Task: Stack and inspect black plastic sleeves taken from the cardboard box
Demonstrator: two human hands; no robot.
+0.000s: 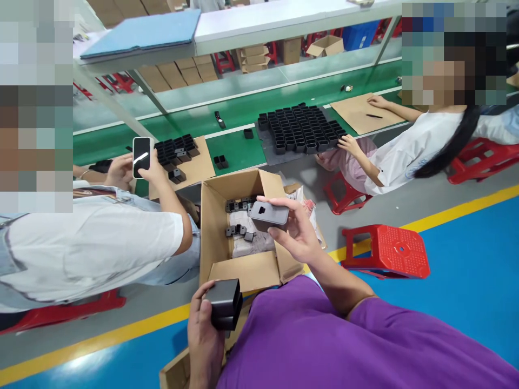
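My right hand (pixel 299 229) grips a dark grey plastic housing (pixel 271 212) above an open cardboard box, its end face with a small cut-out turned up towards me. Lower down, near my body, my left hand (pixel 206 329) is closed round black plastic housings (pixel 224 303), seemingly two pressed together. Inside the cardboard box (pixel 239 181), several similar small housings (pixel 239 231) lie on crumpled white packing. My left palm hides part of what it holds.
A co-worker on the left holds a phone (pixel 141 158). Another sits right, a hand by rows of black housings (pixel 300 127) on the green bench (pixel 239 148). A red stool (pixel 401 249) stands at right. Another box (pixel 174 373) is partly visible below my left hand.
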